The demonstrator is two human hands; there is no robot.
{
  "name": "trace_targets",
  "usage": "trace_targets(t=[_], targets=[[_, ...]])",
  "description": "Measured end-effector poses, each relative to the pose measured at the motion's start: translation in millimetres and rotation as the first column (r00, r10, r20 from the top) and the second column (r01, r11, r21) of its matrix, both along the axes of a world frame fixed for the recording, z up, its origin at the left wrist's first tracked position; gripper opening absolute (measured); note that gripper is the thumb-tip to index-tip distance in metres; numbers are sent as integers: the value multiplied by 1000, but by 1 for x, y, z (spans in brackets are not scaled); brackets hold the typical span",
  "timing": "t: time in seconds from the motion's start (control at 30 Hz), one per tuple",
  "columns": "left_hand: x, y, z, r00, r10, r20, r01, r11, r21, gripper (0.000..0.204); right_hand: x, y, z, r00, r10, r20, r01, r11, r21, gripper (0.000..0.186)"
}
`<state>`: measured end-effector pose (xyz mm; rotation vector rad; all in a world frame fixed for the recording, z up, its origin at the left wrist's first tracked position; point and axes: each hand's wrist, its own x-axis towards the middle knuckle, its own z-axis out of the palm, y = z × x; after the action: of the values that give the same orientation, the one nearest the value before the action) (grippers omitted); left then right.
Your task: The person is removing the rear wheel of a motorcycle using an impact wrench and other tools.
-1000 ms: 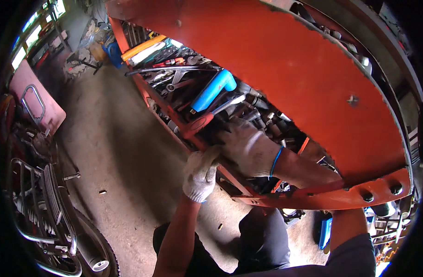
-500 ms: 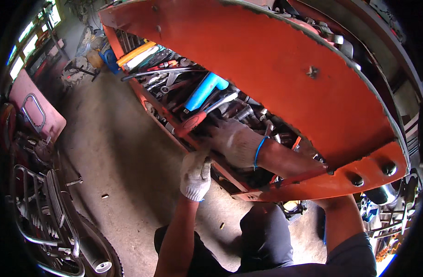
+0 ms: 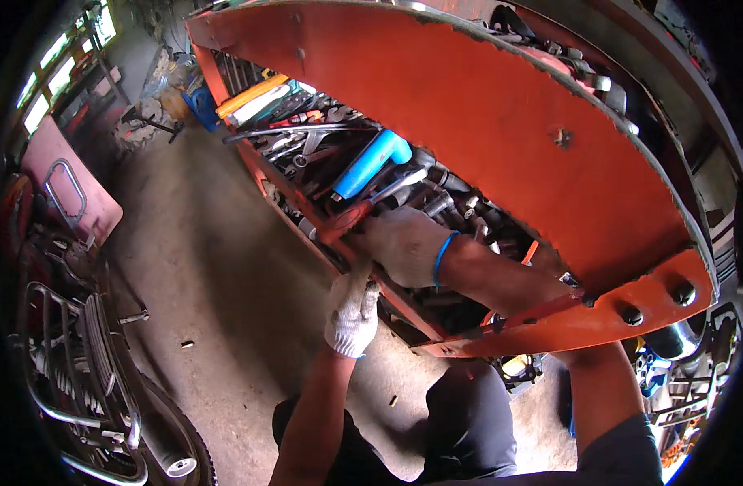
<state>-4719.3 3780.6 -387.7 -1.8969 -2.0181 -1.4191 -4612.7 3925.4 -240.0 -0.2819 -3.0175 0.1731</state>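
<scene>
My right hand (image 3: 408,245), in a grey-white knit glove with a blue cuff, reaches into an orange metal tool rack (image 3: 469,97) among piled tools. Its fingers are hidden in shadow beside a red-handled tool (image 3: 347,221) with a metal shaft. My left hand (image 3: 354,316), gloved too, has its fingers curled at the rack's front rail (image 3: 404,304), just below the right hand. Behind the red handle lies a blue pistol-shaped tool (image 3: 371,164). Sockets (image 3: 438,204) and dark metal pieces crowd around it.
Wrenches (image 3: 301,159) and a yellow-orange bar (image 3: 251,95) fill the rack's far left end. The rack's top panel overhangs my right forearm. A motorbike part with a chrome rack (image 3: 72,364) stands at the left, near a pink panel (image 3: 68,182). Concrete floor (image 3: 226,267) lies between.
The view has shifted slightly. My left hand has moved up and right a little, closer to the right one. My right hand has shifted slightly left inside the rack.
</scene>
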Motion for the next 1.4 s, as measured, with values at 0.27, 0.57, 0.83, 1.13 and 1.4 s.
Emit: trace_targets(t=[0.27, 0.57, 0.83, 1.13, 1.4], targets=[[-4, 1, 27, 999, -53, -11, 53, 998, -15, 40, -9, 3, -4, 976, -182, 118, 168, 979, 118, 30], [-2, 2, 19, 999, -45, 13, 45, 998, 33, 36, 57, -8, 20, 974, -181, -136, 172, 983, -70, 40], [-8, 13, 14, 995, -94, -24, 95, 992, 78, 36, 87, -22, 29, 981, -165, -97, 164, 986, -22, 55], [-9, 14, 13, 993, -112, -26, 114, 987, 112, 31, 130, -49, 26, 993, -88, -83, 87, 996, -24, 40], [-13, 20, 15, 988, -153, 5, 151, 978, 144, 34, 146, -34, 18, 976, -55, -211, 9, 977, -213, 36]])
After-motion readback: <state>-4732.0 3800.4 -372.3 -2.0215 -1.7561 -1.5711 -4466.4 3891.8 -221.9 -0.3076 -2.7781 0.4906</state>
